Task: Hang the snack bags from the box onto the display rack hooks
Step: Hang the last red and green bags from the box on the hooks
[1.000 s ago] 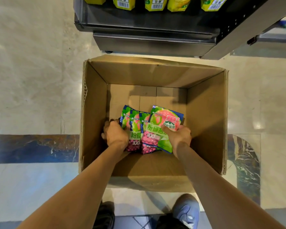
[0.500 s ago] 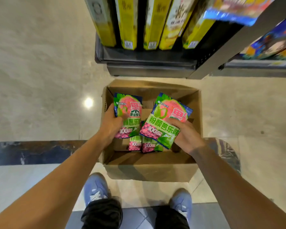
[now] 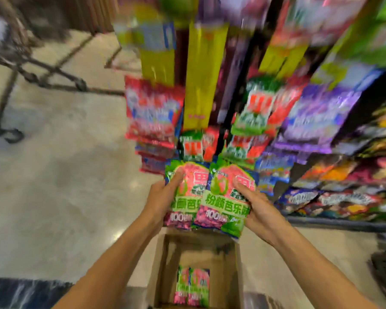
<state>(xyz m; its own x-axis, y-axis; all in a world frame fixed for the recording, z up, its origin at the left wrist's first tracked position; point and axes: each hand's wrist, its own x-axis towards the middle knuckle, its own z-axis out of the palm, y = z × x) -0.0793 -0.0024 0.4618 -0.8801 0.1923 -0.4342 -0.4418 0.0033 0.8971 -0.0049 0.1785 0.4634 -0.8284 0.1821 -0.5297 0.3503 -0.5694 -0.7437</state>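
Above box (image 3: 159,264), bags (image 3: 226,197) now raised.

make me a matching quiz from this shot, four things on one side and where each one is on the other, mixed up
Things:
1. left hand
2. right hand
3. box
4. bags in the box

Places:
a. on the floor below both hands
b. holding the bag that overlaps the other one
c. lying at the bottom of the cardboard
d. holding the bag that sits partly behind the other one

Pairs: 1-d, 2-b, 3-a, 4-c
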